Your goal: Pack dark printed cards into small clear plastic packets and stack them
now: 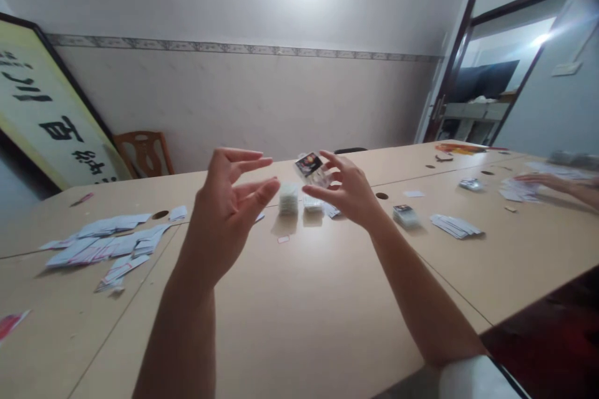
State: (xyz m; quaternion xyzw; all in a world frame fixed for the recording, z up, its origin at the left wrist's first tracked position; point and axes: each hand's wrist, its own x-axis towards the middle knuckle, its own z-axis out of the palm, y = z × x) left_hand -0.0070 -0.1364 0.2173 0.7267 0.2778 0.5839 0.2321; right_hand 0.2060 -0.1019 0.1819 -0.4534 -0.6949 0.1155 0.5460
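Observation:
My right hand [344, 190] grips a small clear packet with a dark printed picture [309, 164], held above the table between thumb and fingers. To its left, my left hand [234, 199] is raised with fingers apart and holds nothing. Below and between the hands stands a stack of clear, pale pieces [288, 201] on the table. A second, lower stack [312, 204] sits just right of it, partly under my right hand. A small red-edged label [283, 239] lies in front of the stacks.
Folded white papers [107, 240] spread over the left of the table [281, 324]. On the right are a clear stack [405, 216], white slips [456, 225], a shiny packet [470, 184] and another person's hand [545, 182] on papers.

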